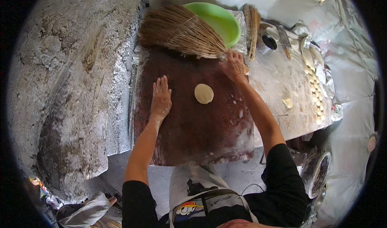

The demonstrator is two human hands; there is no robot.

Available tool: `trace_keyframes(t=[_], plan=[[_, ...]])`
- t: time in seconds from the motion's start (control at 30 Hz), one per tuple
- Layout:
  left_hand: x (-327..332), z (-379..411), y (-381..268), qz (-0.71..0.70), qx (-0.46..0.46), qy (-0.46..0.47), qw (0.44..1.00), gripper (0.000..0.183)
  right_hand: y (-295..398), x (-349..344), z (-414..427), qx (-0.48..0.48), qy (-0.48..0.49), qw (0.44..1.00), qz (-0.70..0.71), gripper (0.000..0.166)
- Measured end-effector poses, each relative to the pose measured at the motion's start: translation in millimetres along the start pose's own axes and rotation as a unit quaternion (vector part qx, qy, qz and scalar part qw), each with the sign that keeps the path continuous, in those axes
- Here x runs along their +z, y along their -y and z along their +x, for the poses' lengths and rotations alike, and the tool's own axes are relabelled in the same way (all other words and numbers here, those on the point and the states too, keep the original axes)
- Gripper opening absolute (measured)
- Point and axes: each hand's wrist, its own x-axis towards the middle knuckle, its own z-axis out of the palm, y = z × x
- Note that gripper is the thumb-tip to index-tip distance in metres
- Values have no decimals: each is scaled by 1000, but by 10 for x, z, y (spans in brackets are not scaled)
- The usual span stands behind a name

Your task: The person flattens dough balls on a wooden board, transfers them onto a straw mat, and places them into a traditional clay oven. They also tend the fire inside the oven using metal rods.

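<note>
My left hand (pixel 161 98) lies palm down near the left side of a dark reddish-brown board (pixel 184 131), fingers stretched out and nothing held. Flour dusts its wrist. To its right, a flat round of dough (pixel 204 94) rests on the board, apart from both hands. At the board's upper right, my right hand (pixel 234 65) is closed around the narrow handle end of a straw hand broom (pixel 184 31). The bristles fan out to the upper left, across the board's far edge and in front of a green plastic bowl (pixel 222 21). Part of the handle is hidden under my fingers.
On the floury right-hand table (pixel 272 86) are a small dough piece (pixel 287 103), rows of dough pieces (pixel 316 96), a dark-mouthed can (pixel 269 42), a knife (pixel 284 40) and a bundled straw brush (pixel 252 31). A rough crusted surface (pixel 72 86) borders the left. A round container (pixel 317 175) stands lower right.
</note>
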Motion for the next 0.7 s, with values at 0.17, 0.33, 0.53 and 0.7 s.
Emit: trace_keyframes(t=[0.17,0.33,0.53,0.7], plan=[[-43,53,-68,-10,3,30,999,54,-185,-112,204,75,180,965,177,42],[-73,5,-58,-9,14,35,999,56,-320,1,373,125,127,971,160,43],[-112,36,-111,-46,3,38,998,58,-569,486,1022,-68,-67,990,-100,22],[-93,3,-78,-63,4,43,997,60,-779,1550,1008,-57,362,927,85,34]])
